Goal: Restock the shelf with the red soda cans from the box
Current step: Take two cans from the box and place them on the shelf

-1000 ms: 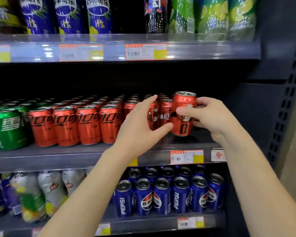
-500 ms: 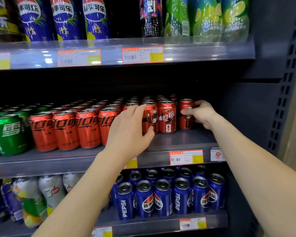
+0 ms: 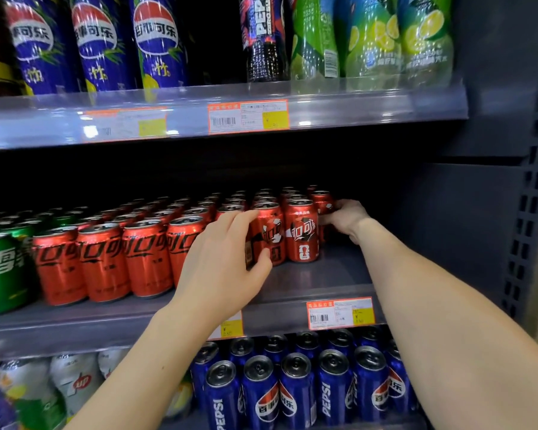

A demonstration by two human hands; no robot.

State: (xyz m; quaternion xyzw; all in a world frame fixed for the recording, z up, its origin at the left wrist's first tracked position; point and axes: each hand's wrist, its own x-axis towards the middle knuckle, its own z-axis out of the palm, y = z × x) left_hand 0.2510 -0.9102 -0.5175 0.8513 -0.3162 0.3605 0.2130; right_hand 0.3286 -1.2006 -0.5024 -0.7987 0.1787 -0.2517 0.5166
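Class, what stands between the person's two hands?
Head view: two upright red metal soda cans stand side by side between the left hand and the right hand, which grips a third can.

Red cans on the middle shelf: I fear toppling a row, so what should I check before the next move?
1. The right hand grips the end can: ok.
2. The end can's base sits flat on the shelf: cannot tell, hidden.
3. The left hand rests against the front cans: ok.
4. The front cans stand upright: ok.
5. Bare shelf room at the right: ok.
6. The box is within reach: cannot tell, not in view.
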